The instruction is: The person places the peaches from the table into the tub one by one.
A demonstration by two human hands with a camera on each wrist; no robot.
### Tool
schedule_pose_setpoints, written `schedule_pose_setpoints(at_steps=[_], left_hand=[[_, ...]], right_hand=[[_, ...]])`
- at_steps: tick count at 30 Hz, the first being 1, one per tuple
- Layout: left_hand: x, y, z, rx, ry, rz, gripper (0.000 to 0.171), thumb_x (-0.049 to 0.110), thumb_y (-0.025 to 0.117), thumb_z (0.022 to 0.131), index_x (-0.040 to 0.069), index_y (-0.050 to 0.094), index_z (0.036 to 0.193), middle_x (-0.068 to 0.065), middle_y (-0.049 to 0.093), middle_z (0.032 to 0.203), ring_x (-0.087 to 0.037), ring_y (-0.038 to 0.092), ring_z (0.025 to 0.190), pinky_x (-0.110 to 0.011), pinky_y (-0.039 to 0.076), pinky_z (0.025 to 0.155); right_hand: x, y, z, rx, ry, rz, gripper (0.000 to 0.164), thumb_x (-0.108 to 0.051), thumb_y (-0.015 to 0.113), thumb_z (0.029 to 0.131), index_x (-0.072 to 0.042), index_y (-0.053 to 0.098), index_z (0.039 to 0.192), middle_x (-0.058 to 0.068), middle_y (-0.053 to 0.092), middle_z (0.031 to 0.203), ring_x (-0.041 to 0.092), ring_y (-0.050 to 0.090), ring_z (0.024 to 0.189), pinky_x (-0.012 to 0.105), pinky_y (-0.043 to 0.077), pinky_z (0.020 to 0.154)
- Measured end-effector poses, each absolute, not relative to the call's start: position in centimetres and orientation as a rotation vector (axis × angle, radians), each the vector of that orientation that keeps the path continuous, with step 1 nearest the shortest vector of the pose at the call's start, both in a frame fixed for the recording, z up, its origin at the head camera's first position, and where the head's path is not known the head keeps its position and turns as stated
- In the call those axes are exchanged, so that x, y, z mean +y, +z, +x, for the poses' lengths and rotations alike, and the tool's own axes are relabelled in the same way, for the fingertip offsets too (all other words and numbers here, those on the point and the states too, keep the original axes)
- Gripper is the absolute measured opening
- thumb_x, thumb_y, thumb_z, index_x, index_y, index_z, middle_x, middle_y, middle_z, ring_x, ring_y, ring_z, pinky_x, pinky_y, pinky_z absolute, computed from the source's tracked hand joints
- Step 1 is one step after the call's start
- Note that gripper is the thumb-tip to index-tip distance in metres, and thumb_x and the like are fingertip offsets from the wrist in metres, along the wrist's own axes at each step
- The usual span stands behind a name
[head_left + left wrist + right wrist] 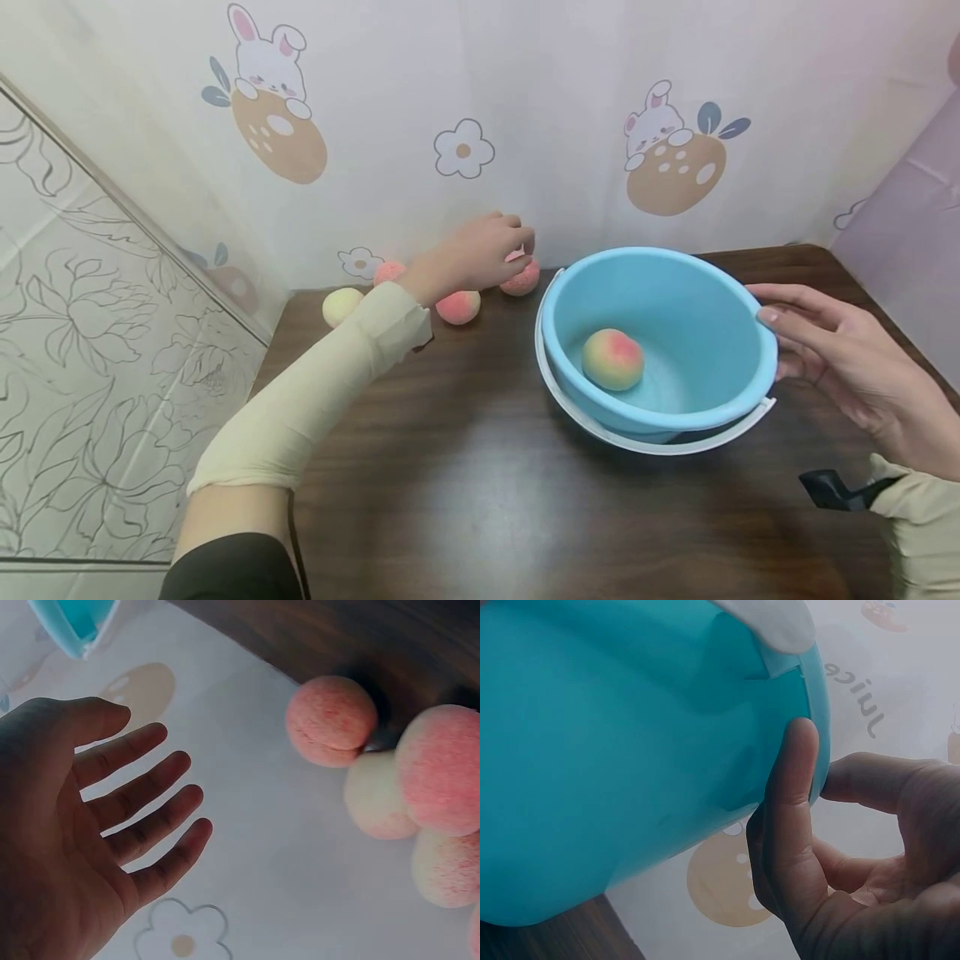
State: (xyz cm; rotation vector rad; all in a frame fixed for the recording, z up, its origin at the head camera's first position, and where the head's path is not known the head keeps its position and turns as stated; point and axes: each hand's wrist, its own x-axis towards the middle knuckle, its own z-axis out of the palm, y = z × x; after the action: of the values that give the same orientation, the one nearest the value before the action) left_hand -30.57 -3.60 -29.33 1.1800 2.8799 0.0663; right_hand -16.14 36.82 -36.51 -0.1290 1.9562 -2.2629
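Observation:
A light blue bucket (660, 421) stands on the table with one peach (613, 360), yellow and pink, lying inside it. My right hand (855, 358) pinches the bucket's right rim between thumb and fingers, as the right wrist view also shows. Left of the bucket, my left hand (480, 250) reaches over a pink peach (519, 279) at the table's back edge. In the left wrist view its fingers (150, 806) are spread, loosely bent and hold nothing. More peaches (442, 769) cluster off to that hand's side.
A white bucket handle (600, 432) hangs down around the bucket's front. Beside the left forearm lie a pale yellow peach (342, 307) and a red-pink one (459, 308). A printed curtain (540, 100) hangs behind the dark wooden table (465, 500).

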Motion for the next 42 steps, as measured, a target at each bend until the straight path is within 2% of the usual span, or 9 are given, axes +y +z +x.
schedule_pose_setpoints(at_steps=[9,16,24,42], left_hand=[[-5.7,-30.9,-30.8,2.885,0.048,1.115,0.028,0.027,0.054,0.105,0.012,0.068,0.122,-0.009,0.069,0.114,-0.026,0.058,0.103,-0.040,0.050,0.095],[-7.7,-32.9,-31.4,2.897,-0.030,0.981,0.034,0.031,0.055,0.104,0.013,0.066,0.130,-0.009,0.067,0.122,-0.029,0.057,0.113,-0.043,0.049,0.102],[-9.6,-34.9,-32.0,2.905,-0.074,0.896,0.035,0.035,0.055,0.103,0.014,0.064,0.131,-0.010,0.062,0.120,-0.032,0.055,0.113,-0.051,0.051,0.095],[-10.7,-38.0,-32.0,2.893,-0.039,0.904,0.029,0.032,0.052,0.101,0.016,0.060,0.124,-0.007,0.056,0.109,-0.029,0.050,0.105,-0.044,0.048,0.087]], right_hand=[[36.9,-36.6,-16.2,1.960,-2.260,-0.122,0.041,0.006,0.052,0.104,-0.011,0.062,0.140,0.000,0.076,0.117,0.019,0.079,0.079,0.034,0.062,0.062],[36.8,-36.6,-16.3,1.973,-2.255,-0.105,0.041,0.005,0.053,0.104,-0.012,0.062,0.139,-0.001,0.076,0.117,0.019,0.078,0.078,0.034,0.062,0.062],[36.8,-36.6,-16.3,1.958,-2.265,-0.116,0.040,0.005,0.052,0.104,-0.011,0.063,0.139,0.001,0.076,0.117,0.019,0.078,0.079,0.034,0.062,0.062],[36.6,-36.3,-16.1,1.951,-2.266,-0.110,0.041,0.006,0.050,0.105,-0.013,0.064,0.138,0.000,0.076,0.118,0.020,0.078,0.079,0.034,0.063,0.063]])
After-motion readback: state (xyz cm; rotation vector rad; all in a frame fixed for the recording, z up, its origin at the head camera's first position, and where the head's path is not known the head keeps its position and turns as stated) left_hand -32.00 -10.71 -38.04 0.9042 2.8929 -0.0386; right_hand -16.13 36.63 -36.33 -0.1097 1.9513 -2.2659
